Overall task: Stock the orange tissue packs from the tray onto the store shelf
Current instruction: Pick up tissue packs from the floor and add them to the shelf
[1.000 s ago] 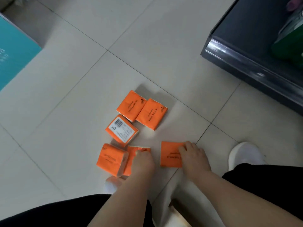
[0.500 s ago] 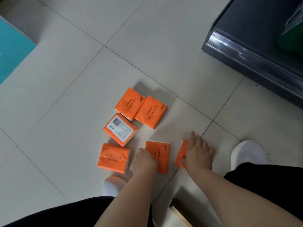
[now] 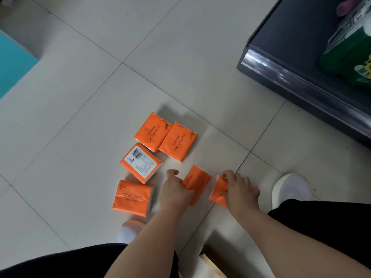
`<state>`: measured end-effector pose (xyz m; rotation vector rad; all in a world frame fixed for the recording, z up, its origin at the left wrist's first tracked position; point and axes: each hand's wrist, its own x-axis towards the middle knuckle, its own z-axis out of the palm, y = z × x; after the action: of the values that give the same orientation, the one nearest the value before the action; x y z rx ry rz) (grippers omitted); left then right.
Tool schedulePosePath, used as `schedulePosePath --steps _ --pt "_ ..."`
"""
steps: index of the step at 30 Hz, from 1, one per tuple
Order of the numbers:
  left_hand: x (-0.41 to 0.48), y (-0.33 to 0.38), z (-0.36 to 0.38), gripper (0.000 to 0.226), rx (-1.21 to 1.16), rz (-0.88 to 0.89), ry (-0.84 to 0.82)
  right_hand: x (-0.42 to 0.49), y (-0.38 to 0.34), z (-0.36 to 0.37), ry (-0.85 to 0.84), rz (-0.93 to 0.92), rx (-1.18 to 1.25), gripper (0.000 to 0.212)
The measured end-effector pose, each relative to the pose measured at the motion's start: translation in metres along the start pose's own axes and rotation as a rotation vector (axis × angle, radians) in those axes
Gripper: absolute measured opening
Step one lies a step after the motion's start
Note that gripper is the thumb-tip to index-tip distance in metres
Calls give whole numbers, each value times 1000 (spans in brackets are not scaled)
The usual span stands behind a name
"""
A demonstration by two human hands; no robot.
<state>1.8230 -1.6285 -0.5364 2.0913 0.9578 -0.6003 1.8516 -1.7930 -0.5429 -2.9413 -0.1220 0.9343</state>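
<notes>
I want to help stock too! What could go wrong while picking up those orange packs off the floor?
1. Each hand grips just one edge: the left hand holds one pack, the right hand another pack. Either might slip.
2. Four loose packs, like the barcode pack, lie by the left shoe and could get stepped on.
3. The shelf edge is close; rising quickly risks a bump.

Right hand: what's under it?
An orange tissue pack, tilted, gripped by the right hand. Its left part shows; the rest is covered by the hand, so whether it touches the floor is unclear.
</notes>
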Motion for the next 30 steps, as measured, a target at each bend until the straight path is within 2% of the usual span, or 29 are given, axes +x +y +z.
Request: schedulePosePath --steps 2,4,7,12,18,21,30 --pt "-5 5 -13 63 45 45 -3 -3 2 -12 0 -17 3 55" --pt "-12 11 -28 50 163 123 -6 -8 5 -26 -3 -47 -8 59" --pt "-26 24 -50 39 235 202 14 -21 8 -52 40 -130 -58 46" --pt "-67 52 -90 31 255 302 95 -54 3 -107 204 -146 -26 42" --pt "-137 118 -150 39 238 428 306 -112 3 -187 477 -203 34 45" --pt "-185 155 -171 42 218 520 377 -147 14 -232 638 -205 72 41" --pt "-286 246 -194 30 126 763 490 -223 69 -343 914 -165 163 46"
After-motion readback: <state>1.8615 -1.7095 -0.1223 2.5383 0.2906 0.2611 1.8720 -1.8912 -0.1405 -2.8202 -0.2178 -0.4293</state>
